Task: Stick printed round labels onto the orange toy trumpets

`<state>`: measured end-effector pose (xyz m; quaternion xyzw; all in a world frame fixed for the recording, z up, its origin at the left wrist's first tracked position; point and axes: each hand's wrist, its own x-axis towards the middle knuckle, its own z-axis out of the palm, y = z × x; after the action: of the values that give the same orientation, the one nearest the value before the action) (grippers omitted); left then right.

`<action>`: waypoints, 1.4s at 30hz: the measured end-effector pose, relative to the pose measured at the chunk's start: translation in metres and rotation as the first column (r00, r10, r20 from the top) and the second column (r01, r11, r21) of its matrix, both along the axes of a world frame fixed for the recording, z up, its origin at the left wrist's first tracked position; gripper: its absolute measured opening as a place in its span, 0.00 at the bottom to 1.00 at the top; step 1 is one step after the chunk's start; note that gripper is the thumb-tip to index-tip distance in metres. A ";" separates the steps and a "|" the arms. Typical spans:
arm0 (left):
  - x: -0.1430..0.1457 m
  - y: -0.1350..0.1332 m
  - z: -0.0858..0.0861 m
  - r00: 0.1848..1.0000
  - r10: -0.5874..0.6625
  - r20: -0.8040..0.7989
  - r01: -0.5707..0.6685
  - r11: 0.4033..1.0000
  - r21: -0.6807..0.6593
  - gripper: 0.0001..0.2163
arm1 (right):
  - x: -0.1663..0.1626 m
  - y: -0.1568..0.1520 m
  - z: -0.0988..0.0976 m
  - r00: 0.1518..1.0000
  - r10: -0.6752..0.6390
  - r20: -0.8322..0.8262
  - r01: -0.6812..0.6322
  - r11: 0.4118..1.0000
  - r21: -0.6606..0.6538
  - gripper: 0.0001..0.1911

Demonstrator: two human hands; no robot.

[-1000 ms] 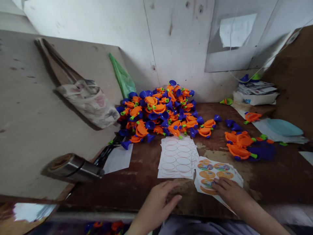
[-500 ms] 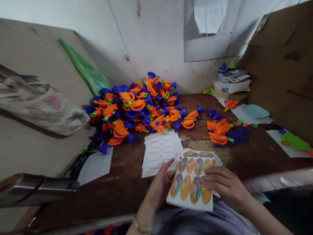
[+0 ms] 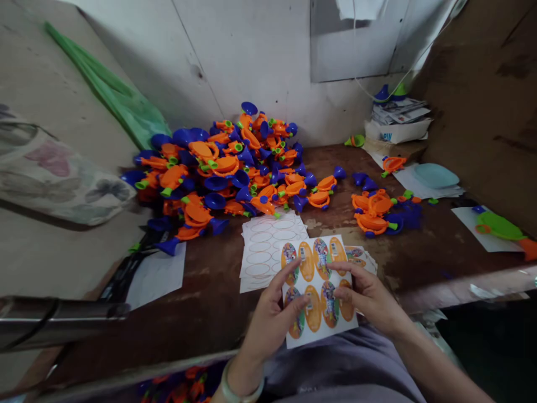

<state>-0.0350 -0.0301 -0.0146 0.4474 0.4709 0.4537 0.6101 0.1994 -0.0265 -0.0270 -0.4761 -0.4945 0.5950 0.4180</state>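
A white sticker sheet (image 3: 316, 330) with orange and multicoloured oval stickers is held up over the table's front edge. My left hand (image 3: 271, 313) grips its left side, thumb and index finger lying on the face. On the right side my right hand (image 3: 371, 296) grips it too, its thumb and index finger over the stickers. The other fingers of both hands are partly hidden. Behind the sheet lies a stack of used backing sheets (image 3: 272, 232) with oval outlines. More sticker sheets (image 3: 364, 257) lie on the table, partly covered by the held sheet and my right hand.
A big pile of orange and blue toy trumpets (image 3: 226, 168) fills the back left. A smaller group of orange toys (image 3: 373, 212) sits to the right. A metal cylinder (image 3: 62, 322) juts in at left. Cardboard (image 3: 482, 129) walls the right side.
The sticker sheet has turned more upright and squarely toward me. My left hand has moved from behind its edge onto its face, and my right hand has shifted to its right edge.
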 end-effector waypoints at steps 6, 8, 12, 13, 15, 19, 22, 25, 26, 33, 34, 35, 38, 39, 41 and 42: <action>-0.014 -0.010 0.004 0.991 -0.045 -0.122 0.052 0.997 0.057 0.33 | -0.007 0.000 0.004 0.986 -0.003 0.166 -0.012 0.996 0.091 0.28; -0.018 -0.010 0.004 0.972 -0.003 -0.234 0.032 0.992 0.120 0.27 | -0.008 0.000 0.003 0.954 -0.052 0.295 -0.002 0.984 0.177 0.22; -0.018 -0.005 0.007 0.939 0.147 -0.312 -0.082 0.974 0.212 0.11 | -0.011 0.002 0.004 0.884 -0.211 0.418 0.001 0.893 0.449 0.11; -0.016 -0.003 0.008 0.939 0.197 -0.282 -0.139 0.967 0.213 0.08 | -0.011 0.004 0.004 0.866 -0.258 0.428 -0.016 0.842 0.539 0.10; -0.011 0.001 0.009 0.940 0.291 -0.176 -0.263 0.950 0.168 0.07 | -0.010 0.009 0.006 0.823 -0.371 0.430 -0.041 0.716 0.697 0.12; -0.003 0.004 0.013 0.933 0.356 -0.056 -0.349 0.931 0.104 0.09 | -0.009 0.016 0.012 0.659 -0.584 0.475 -0.106 0.553 0.826 0.15; 0.000 0.002 0.019 0.938 0.316 -0.143 -0.280 0.933 0.228 0.04 | -0.017 0.015 0.023 0.565 -0.592 0.575 -0.236 0.552 0.800 0.14; 0.002 -0.001 0.023 0.952 0.243 -0.188 -0.180 0.937 0.299 0.03 | -0.032 0.013 0.035 0.626 -0.473 0.620 -0.343 0.547 0.764 0.17; 0.003 -0.002 0.024 0.957 0.222 -0.190 -0.156 0.939 0.307 0.04 | -0.037 0.013 0.038 0.664 -0.431 0.611 -0.357 0.536 0.765 0.14; 0.002 -0.004 0.023 0.961 0.190 -0.201 -0.132 0.953 0.271 0.08 | -0.060 0.019 0.039 0.876 -0.280 0.393 -0.162 0.595 0.787 0.10; 0.002 -0.004 0.023 0.965 0.181 -0.189 -0.131 0.959 0.251 0.07 | -0.061 0.018 0.038 0.879 -0.297 0.374 -0.138 0.592 0.794 0.11; 0.003 -0.005 0.023 0.972 0.168 -0.165 -0.128 0.965 0.228 0.07 | -0.061 0.017 0.037 0.873 -0.325 0.363 -0.127 0.567 0.814 0.12; 0.004 -0.009 0.022 0.994 0.105 -0.019 -0.102 0.988 0.119 0.10 | -0.060 0.015 0.037 0.835 -0.435 0.338 -0.140 0.427 0.893 0.11; 0.005 -0.011 0.022 0.995 0.089 0.043 -0.092 0.993 0.071 0.12 | -0.059 0.015 0.036 0.822 -0.461 0.334 -0.158 0.378 0.912 0.11; 0.005 -0.014 0.021 0.985 0.045 0.169 -0.042 0.999 -0.020 0.16 | -0.056 0.017 0.035 0.810 -0.491 0.319 -0.194 0.289 0.937 0.13; 0.004 -0.014 0.020 0.974 0.032 0.224 -0.020 0.998 -0.054 0.17 | -0.054 0.018 0.033 0.809 -0.493 0.318 -0.215 0.255 0.943 0.15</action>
<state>-0.0310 -0.0445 0.0058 0.3711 0.4159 0.4971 0.6649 0.1452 -0.0083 0.0057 -0.3198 -0.8004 -0.0399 0.5054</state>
